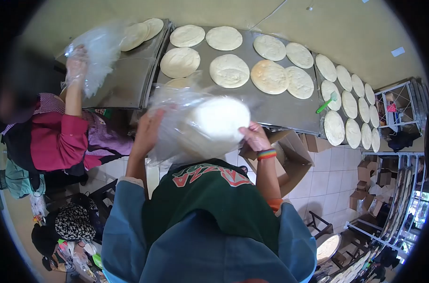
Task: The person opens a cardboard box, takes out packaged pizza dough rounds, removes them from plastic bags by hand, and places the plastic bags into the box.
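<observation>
In front of my chest is a clear plastic bag (169, 125), blurred by motion, with a round pale flatbread (221, 118) partly inside it. My left hand (151, 127) is closed on the bag's left side. My right hand (255, 137), with a rainbow band at the wrist, pinches the flatbread's right edge. Beyond the bag, more flatbreads (229, 70) lie in rows on a metal table. One browner flatbread (269, 76) overlaps its neighbour.
The metal table (200, 96) runs along the wall. A green-handled brush (326, 103) rests among flatbreads at right. An open cardboard box (290, 162) stands below the table's edge. At left, a co-worker in a red sleeve (54, 144) holds another plastic bag (101, 52) near stacked flatbreads.
</observation>
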Available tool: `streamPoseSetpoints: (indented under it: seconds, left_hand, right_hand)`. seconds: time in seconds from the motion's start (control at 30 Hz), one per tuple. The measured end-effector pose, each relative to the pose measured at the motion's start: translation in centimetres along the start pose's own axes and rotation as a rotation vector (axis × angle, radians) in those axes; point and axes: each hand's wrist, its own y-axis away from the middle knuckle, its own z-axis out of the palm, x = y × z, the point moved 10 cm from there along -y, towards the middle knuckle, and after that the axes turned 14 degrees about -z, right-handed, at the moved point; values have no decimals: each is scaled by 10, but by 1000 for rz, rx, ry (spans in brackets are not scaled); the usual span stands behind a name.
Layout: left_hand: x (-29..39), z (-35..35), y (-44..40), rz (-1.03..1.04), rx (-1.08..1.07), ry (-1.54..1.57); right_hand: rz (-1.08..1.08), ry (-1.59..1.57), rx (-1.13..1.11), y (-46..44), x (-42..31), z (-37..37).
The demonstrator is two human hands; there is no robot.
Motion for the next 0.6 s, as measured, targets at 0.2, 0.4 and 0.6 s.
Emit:
streamPoseSetpoints:
  seconds: [0.2, 0.4, 0.6]
  left_hand:
    - [-30, -62, 15, 11, 173, 59]
    - [-25, -9, 21, -74, -127, -104]
    - [-72, 8, 19, -233, -92, -194]
  right_hand:
    - [-269, 240, 469, -31, -56, -72]
    - [-517, 860, 391, -25, -95, -59]
    - [172, 1417, 512, 105, -112, -196]
